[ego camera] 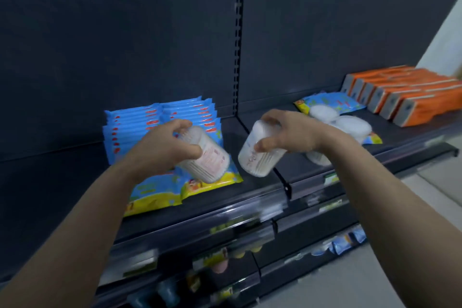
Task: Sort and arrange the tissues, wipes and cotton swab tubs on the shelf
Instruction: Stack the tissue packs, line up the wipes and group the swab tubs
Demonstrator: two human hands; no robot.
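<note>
My left hand [165, 145] grips a clear cotton swab tub [212, 157], tilted, above the blue and yellow wipe packs [160, 192] lying on the dark shelf [62, 182]. My right hand [282, 132] grips a second cotton swab tub [257, 160], tilted, over the divider between the two shelf sections. A stack of blue wipe packs [140, 117] stands behind my left hand. More swab tubs [350, 127] sit on a wipe pack [332, 102] on the right section. One tub [317, 157] is partly hidden under my right wrist.
Orange tissue packs [405, 95] stand in a row at the far right of the shelf. A slotted upright post [237, 45] divides the dark back panel. Lower shelves below hold blurred small goods [225, 262]. Pale floor shows at the lower right.
</note>
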